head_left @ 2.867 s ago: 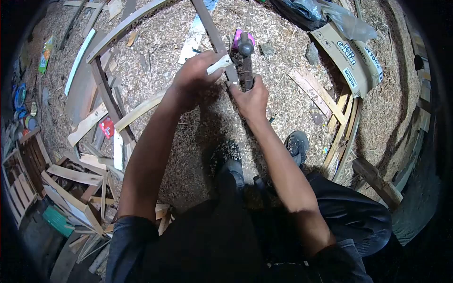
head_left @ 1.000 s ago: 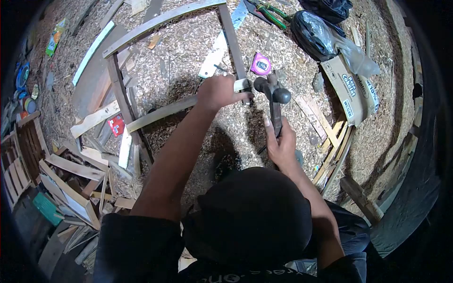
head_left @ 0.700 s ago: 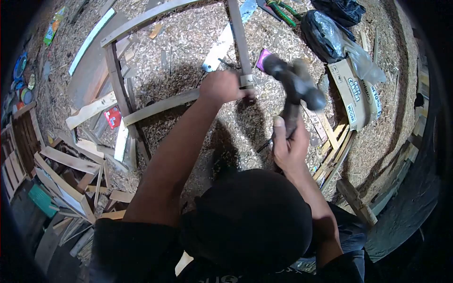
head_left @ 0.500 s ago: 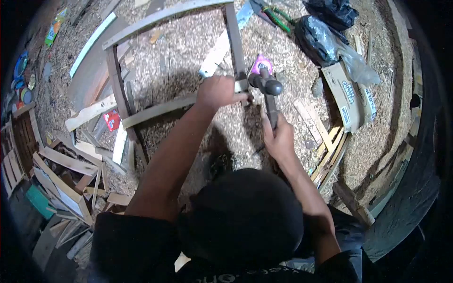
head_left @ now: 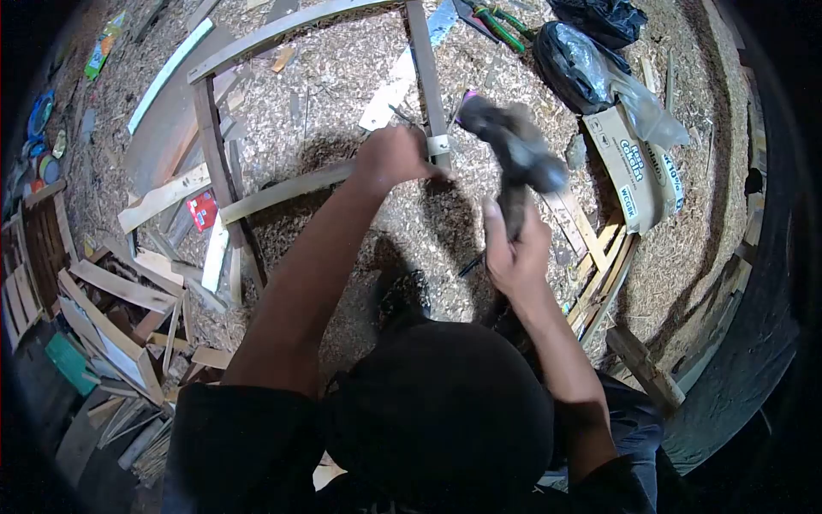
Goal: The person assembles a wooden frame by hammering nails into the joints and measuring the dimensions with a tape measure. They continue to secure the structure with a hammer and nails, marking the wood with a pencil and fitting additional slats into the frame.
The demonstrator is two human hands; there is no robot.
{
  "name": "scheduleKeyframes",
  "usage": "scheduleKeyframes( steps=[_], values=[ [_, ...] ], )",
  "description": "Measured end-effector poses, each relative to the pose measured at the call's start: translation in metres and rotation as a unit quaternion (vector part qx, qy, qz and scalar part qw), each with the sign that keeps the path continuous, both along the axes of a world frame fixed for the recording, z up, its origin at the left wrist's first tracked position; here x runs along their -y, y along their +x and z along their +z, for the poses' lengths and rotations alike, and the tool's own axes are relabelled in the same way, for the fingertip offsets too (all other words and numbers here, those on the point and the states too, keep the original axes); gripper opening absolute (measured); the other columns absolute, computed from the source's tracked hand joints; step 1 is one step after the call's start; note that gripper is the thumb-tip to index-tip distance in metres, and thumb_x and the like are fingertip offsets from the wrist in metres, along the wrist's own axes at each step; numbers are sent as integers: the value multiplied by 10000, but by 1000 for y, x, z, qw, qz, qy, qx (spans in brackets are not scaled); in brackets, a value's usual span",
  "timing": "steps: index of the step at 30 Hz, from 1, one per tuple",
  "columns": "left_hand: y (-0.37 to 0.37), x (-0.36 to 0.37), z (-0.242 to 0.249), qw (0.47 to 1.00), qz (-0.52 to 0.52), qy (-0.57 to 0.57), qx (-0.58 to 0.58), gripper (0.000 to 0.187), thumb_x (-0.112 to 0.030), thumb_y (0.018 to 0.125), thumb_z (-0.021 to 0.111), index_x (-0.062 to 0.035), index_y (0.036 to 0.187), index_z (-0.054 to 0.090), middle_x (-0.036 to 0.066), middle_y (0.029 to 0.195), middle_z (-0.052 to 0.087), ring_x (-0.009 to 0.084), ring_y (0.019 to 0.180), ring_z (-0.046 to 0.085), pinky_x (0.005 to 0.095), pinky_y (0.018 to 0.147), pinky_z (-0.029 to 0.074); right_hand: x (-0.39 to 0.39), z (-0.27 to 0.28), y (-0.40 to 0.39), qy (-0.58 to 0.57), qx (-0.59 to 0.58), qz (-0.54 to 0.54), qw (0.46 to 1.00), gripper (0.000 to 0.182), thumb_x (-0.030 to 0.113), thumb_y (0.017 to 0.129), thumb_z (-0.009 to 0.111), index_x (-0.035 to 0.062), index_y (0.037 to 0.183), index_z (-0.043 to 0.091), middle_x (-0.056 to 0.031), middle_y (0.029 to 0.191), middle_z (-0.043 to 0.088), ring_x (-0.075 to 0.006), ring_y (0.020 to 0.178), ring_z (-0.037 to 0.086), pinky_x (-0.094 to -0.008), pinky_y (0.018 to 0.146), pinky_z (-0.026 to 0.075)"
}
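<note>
A wooden frame of narrow slats point(head_left: 425, 73) lies on ground strewn with wood shavings. My left hand point(head_left: 392, 158) is closed around the near slat point(head_left: 295, 187) by the frame's right corner, thumb pointing right; whatever lies under the fingers is hidden. In my right hand point(head_left: 520, 253) is a hammer point(head_left: 514, 201), gripped by its handle. Its dark head is motion-blurred and raised to the right of the corner, apart from the wood. Behind the head, a bit of a pink object point(head_left: 467, 96) shows.
Green-handled pliers point(head_left: 507, 32) lie beyond the frame. Black plastic bags point(head_left: 569, 68) and a cardboard box point(head_left: 618, 167) are at the right, above wooden strips point(head_left: 604, 270). Scrap wood point(head_left: 120, 291) is piled at the left, near a red packet point(head_left: 203, 211). A pale flat strip point(head_left: 390, 98) lies across the frame's opening.
The hammer and my right hand have moved right, away from the frame's corner, and the head now looks larger and blurred. My left hand stays on the slat.
</note>
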State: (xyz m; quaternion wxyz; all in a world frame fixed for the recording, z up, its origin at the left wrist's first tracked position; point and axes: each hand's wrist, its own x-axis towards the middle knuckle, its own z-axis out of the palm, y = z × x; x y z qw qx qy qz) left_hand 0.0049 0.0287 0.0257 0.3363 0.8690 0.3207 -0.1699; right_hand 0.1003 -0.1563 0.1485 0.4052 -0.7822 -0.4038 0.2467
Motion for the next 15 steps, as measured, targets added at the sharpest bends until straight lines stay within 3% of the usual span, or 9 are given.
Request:
scheduleKeyframes(
  steps=[1, 4, 5, 6, 10, 13, 14, 15],
  values=[
    [-1, 0, -2, 999, 15, 5, 30, 647, -649, 661, 753, -66, 940, 730, 197, 908, 716, 351, 863, 708, 433, 797, 566, 0, 5, -1, 69, 31, 21, 997, 117, 104, 981, 583, -9, 960, 560, 9, 587, 520, -69, 504, 489, -245, 464, 364],
    [-1, -2, -5, 999, -26, -13, -13, 708, -700, 658, 738, -62, 965, 736, 196, 905, 717, 353, 866, 708, 436, 802, 562, 15, -44, -5, -16, 10, 11, 1000, 141, 115, 952, 602, -25, 942, 589, -60, 585, 559, -198, 509, 556, -317, 488, 435],
    [4, -5, -4, 999, -45, 0, -30, 718, -710, 658, 734, -62, 969, 737, 194, 905, 718, 353, 867, 708, 437, 805, 562, 20, -60, 4, -175, -7, 30, 984, 181, 129, 929, 627, -41, 988, 608, -115, 587, 594, -294, 490, 588, -359, 487, 459],
    [5, -2, 1, 999, -39, 21, -15, 748, -734, 664, 717, -55, 976, 739, 196, 907, 719, 352, 875, 708, 444, 816, 558, 17, -53, 6, -160, -11, 22, 987, 181, 141, 950, 617, -38, 976, 605, -105, 587, 597, -220, 489, 583, -342, 477, 448],
    [11, -5, 2, 994, -69, 22, -76, 803, -760, 673, 699, -7, 950, 733, 221, 923, 714, 363, 894, 706, 449, 824, 558, 7, -18, -7, -22, -78, -71, 994, 168, 139, 962, 622, -27, 942, 598, -98, 590, 585, -101, 528, 562, -305, 480, 427],
    [9, -3, 2, 998, -47, 26, -31, 839, -792, 663, 682, 0, 935, 732, 228, 916, 712, 364, 896, 707, 445, 827, 558, 18, -33, -6, -40, -79, -60, 994, 161, 134, 957, 630, -24, 943, 598, -107, 594, 589, -116, 525, 564, -311, 484, 427],
    [10, -4, 4, 998, -53, 25, -37, 847, -801, 660, 676, 0, 932, 731, 227, 913, 712, 364, 896, 707, 445, 827, 559, 17, -42, -6, -16, -27, -49, 998, 182, 150, 961, 627, -24, 928, 591, -117, 587, 588, -137, 507, 562, -325, 481, 428],
    [11, -4, 8, 997, -58, 24, -45, 856, -810, 658, 670, 0, 929, 730, 226, 909, 712, 364, 897, 707, 446, 826, 559, 17, -47, 0, -115, -32, -22, 993, 205, 177, 967, 624, -16, 908, 592, -133, 579, 581, -166, 490, 558, -335, 477, 427]
  ],
)
